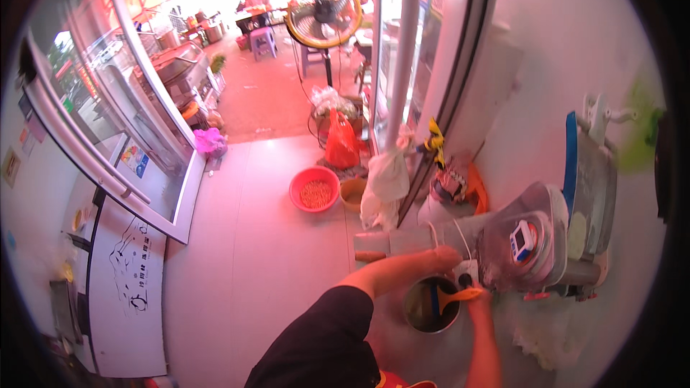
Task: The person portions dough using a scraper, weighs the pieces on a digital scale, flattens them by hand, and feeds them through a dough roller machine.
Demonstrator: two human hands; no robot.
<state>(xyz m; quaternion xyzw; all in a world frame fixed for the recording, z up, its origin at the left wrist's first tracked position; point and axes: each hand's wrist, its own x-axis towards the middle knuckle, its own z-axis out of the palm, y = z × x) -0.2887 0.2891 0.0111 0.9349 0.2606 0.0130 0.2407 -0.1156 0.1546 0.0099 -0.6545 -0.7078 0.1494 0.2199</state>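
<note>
Near a white power strip or socket block (466, 271), my left hand (446, 260) rests above the rim of a round metal pot (420, 323); whether its fingers grip anything cannot be made out. My right hand (477, 297) is at the pot's right side, around the end of an orange handle. That handle belongs to a wide brush or scraper (455, 296) with a blue edge, which reaches over the pot's opening. A small black knob or plug (464, 280) lies between my hands. The pot's inside looks dark, its contents unclear.
A clear plastic bin (496, 226) with a digital device (523, 241) stands to the right. On the floor are a red basin (294, 194) of small grains, a tan bowl (353, 194) and a red bag (342, 143). Glass doors and a fan (325, 11) lie ahead; people sit beyond.
</note>
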